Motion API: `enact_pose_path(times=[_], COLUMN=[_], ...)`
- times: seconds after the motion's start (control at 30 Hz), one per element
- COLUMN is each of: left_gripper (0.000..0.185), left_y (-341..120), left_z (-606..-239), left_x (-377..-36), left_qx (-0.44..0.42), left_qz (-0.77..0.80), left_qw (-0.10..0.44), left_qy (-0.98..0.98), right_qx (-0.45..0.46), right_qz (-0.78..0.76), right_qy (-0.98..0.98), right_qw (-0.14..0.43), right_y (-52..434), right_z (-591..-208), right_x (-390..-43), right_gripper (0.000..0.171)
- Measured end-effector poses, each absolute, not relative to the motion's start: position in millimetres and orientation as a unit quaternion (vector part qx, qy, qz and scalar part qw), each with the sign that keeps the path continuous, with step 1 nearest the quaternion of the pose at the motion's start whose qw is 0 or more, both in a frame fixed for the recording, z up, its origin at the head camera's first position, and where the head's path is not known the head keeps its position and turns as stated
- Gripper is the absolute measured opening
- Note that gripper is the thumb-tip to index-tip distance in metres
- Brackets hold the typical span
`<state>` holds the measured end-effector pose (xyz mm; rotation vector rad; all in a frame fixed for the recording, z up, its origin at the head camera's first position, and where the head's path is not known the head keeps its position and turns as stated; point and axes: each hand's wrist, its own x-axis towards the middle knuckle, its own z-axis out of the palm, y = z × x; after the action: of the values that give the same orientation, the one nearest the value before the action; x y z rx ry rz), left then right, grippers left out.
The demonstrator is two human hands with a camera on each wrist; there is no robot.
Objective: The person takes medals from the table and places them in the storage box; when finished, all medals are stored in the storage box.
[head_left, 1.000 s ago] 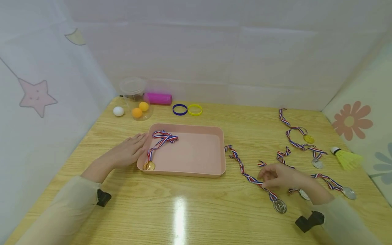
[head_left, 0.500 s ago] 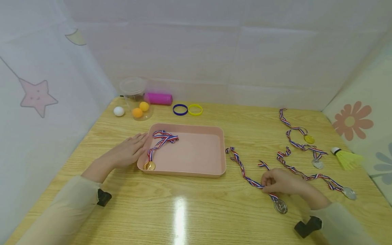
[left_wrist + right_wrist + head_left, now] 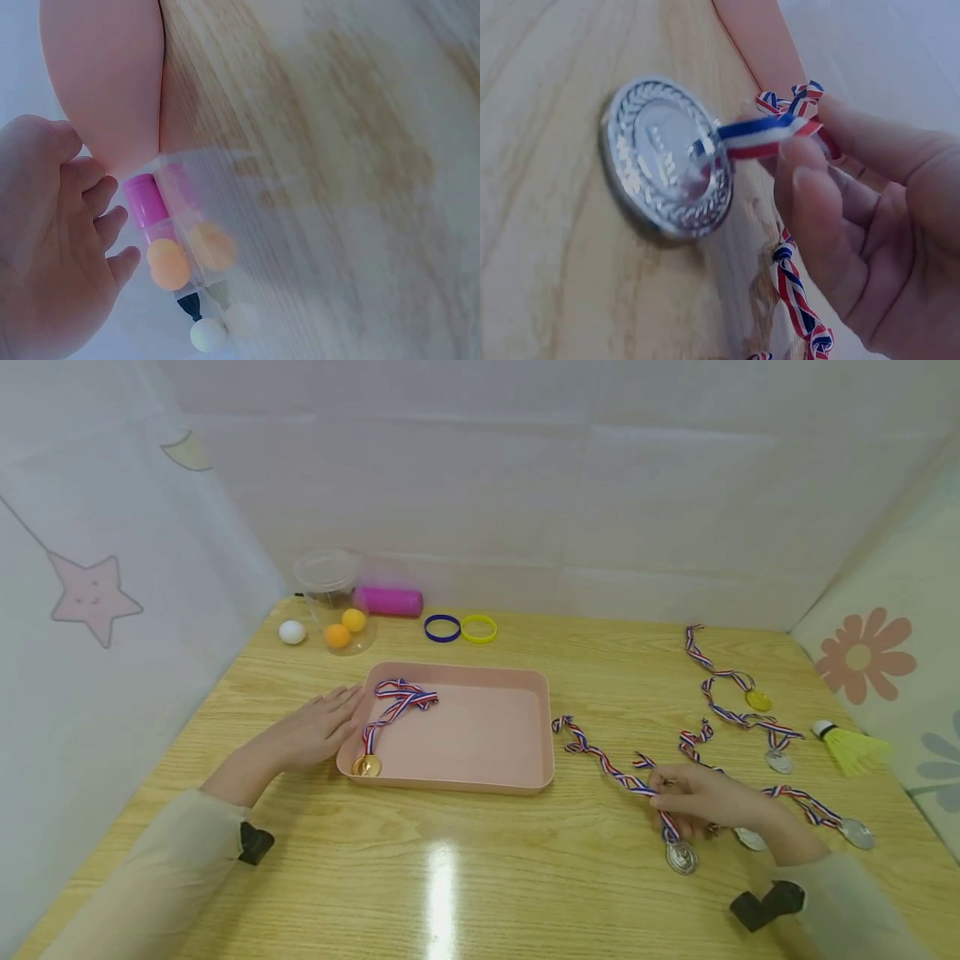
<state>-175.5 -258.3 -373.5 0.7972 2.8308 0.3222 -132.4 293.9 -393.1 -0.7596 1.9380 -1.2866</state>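
A pink tray (image 3: 480,777) sits mid-table with a gold medal (image 3: 366,766) and its striped ribbon inside at the left end. My left hand (image 3: 318,731) lies flat on the table, fingers straight, touching the tray's left wall (image 3: 105,90). My right hand (image 3: 693,797) pinches the red-white-blue ribbon (image 3: 600,760) of a silver medal (image 3: 681,857) right of the tray. In the right wrist view the fingers (image 3: 832,187) pinch the ribbon just beside the silver medal (image 3: 667,169), which hangs tilted close over the wood.
Several more medals with ribbons (image 3: 750,718) lie at the right, beside a yellow shuttlecock (image 3: 851,745). At the back left stand a clear jar (image 3: 330,602) with orange balls, a white ball (image 3: 292,632), a pink cylinder (image 3: 388,602) and blue (image 3: 441,627) and yellow (image 3: 478,628) rings.
My right hand has taken the ribbon near the silver medal and drawn it slightly up and right; the ribbon's shape shifted. The left hand has stayed put.
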Motion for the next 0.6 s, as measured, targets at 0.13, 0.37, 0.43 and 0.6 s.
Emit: enact_pose_path(times=[0.13, 0.37, 0.43, 0.6], left_gripper=[0.055, 0.055, 0.055, 0.054], left_y=[-258.5, -259.0, -259.5, -260.1], left_z=[-372.7, -373.4, -374.2, -375.4], left_x=[-175.6, -176.3, -176.1, -175.9], left_qx=[0.269, 0.270, 0.269, 0.267], left_qz=[0.110, 0.111, 0.110, 0.106], left_qw=[0.091, 0.091, 0.090, 0.090], left_qy=[0.952, 0.952, 0.953, 0.954], right_qx=[-0.284, -0.271, -0.276, -0.269], right_qz=[-0.509, -0.523, -0.533, -0.541], right_qy=[0.742, 0.753, 0.745, 0.746], right_qw=[0.332, 0.293, 0.291, 0.280], right_y=[295.3, 296.8, 296.8, 295.6], right_z=[-389.6, -384.6, -383.6, -380.1], right_x=[-136.2, -141.2, -142.4, -145.3], right_gripper=[0.018, 0.025, 0.025, 0.027])
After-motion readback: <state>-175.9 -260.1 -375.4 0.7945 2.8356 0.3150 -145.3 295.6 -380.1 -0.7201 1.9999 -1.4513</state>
